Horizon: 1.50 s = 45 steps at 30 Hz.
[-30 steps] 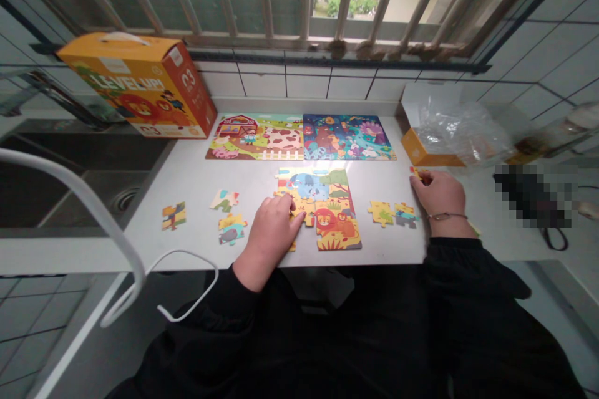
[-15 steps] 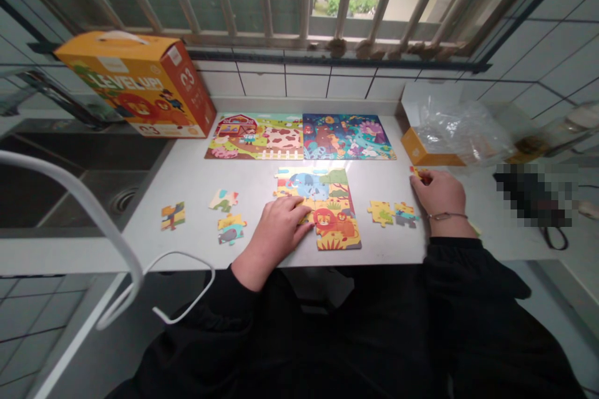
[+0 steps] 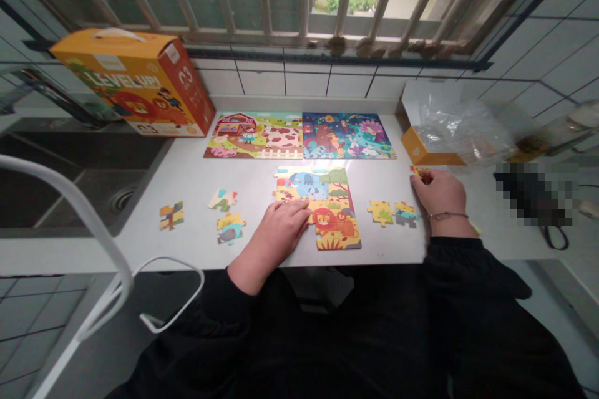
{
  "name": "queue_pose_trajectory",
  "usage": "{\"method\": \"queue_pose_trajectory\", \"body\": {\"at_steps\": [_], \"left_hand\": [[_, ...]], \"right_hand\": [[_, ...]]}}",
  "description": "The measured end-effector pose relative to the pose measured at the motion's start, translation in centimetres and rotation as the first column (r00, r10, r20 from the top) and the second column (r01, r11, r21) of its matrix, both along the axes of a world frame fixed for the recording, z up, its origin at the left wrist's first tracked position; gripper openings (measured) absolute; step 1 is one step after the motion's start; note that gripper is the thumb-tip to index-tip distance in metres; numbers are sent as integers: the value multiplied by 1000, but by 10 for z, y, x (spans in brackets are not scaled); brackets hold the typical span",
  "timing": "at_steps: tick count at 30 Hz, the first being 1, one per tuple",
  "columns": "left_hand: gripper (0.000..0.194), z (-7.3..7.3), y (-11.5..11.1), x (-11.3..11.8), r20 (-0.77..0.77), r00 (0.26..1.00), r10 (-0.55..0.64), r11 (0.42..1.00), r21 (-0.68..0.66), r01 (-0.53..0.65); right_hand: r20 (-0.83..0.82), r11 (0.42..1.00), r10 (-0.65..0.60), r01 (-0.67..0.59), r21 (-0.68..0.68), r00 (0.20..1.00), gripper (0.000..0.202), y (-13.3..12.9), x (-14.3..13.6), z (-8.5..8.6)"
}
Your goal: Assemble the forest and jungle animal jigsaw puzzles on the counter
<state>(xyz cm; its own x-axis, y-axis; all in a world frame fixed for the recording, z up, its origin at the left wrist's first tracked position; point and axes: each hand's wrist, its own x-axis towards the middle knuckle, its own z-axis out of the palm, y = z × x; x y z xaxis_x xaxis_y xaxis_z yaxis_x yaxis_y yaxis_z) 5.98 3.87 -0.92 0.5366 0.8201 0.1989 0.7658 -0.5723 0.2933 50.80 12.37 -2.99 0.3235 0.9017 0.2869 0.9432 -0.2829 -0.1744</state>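
A partly joined puzzle with elephants and lions (image 3: 334,199) lies on the white counter (image 3: 262,255). My left hand (image 3: 283,223) rests over its lower left edge, fingers together and thumb tucked below; anything under them is hidden. On the right, my right hand (image 3: 440,194) is closed on a small puzzle piece (image 3: 418,173), which sticks out beyond the fingertips. Between the puzzle and that hand lie a yellow piece (image 3: 381,212) and a blue-grey piece (image 3: 406,214). Left of my left hand are a green-and-cream piece (image 3: 223,199), a hippo-like piece (image 3: 230,229) and a tree piece (image 3: 171,216).
A farm puzzle (image 3: 255,135) and a night forest puzzle (image 3: 349,135) lie behind. An orange box (image 3: 135,84) stands back left beside a dark sink (image 3: 70,181). An open box with clear plastic (image 3: 456,131) is back right. A white cable (image 3: 70,177) arches at left.
My left hand's fingers have flattened and drawn together over the puzzle's edge, and the thumb has tucked in. The right hand has stayed in place with its piece.
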Motion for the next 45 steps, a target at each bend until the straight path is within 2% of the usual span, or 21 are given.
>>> {"method": "queue_pose_trajectory", "body": {"at_steps": [5,11,17,21,24,29,33,36,38,40,41,43,45], "left_hand": [[28,5,-2,0,-42,999,-17,1000,-11,17],[33,8,-9,5,-95,995,-13,1000,-11,12],[44,9,-14,4,-146,988,-40,998,-60,32],[58,5,-19,0,-189,980,-60,994,-96,43],[69,-2,-25,-2,-188,980,-63,996,-69,51],[77,-6,-27,-4,-190,980,-65,997,-52,56],[77,-5,-25,-4,-190,980,-67,996,-63,56],[76,-5,-26,-3,-173,982,-75,996,-64,65],[76,-8,-26,-2,-138,989,-43,998,-42,38],[77,-13,-25,-2,-65,994,88,996,7,-88],[77,-16,-23,-3,-17,982,190,982,28,-189],[78,-23,-18,-5,71,922,380,923,40,-383],[79,-29,-14,-6,109,881,459,885,31,-465]], "right_hand": [[-4,1000,-7,7,-1,1000,46,0,1,0],[-37,996,-25,22,-81,999,45,1,1,4],[-49,998,-11,8,-67,999,45,1,1,4],[-26,998,-7,6,-57,1000,46,-1,-1,4],[2,999,-19,19,-43,1000,44,-2,-6,3],[13,999,-31,31,13,999,44,0,-8,10],[-27,973,19,-12,230,999,43,-16,-9,24],[-51,930,97,-73,361,994,41,-51,-37,30],[-75,903,279,-235,361,957,36,-81,-73,26],[-117,839,490,-432,330,864,32,-110,-114,19],[-134,809,551,-488,328,824,31,-122,-133,15],[-159,788,597,-538,298,786,32,-138,-162,6],[-175,801,585,-530,280,792,34,-145,-178,-1]]}}
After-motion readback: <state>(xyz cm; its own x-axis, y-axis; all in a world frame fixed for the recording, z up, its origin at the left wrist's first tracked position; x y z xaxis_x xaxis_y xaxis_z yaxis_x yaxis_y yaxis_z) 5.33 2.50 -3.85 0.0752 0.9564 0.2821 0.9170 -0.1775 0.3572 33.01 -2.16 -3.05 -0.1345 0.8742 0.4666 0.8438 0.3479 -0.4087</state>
